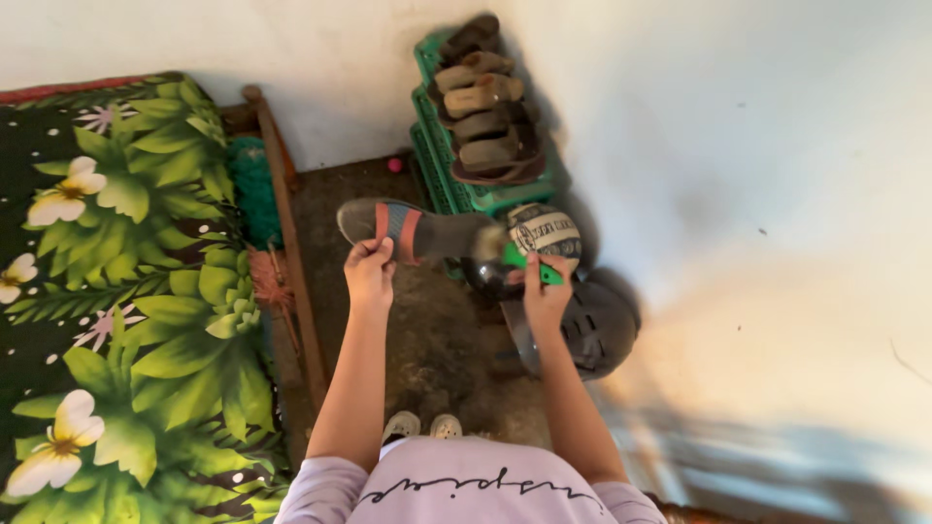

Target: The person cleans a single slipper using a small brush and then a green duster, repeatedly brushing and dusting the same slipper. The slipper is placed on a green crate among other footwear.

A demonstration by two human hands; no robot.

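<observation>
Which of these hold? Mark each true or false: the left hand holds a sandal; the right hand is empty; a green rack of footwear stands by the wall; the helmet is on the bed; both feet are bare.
1. The left hand holds a sandal. True; it grips the dark sandal at its striped strap.
2. The right hand is empty. False; it holds a small green brush at the sandal's other end.
3. A green rack of footwear stands by the wall. True.
4. The helmet is on the bed. False; it lies on the floor below the right hand, away from the flowered bedcover.
5. Both feet are bare. False; pale shoes show.
</observation>
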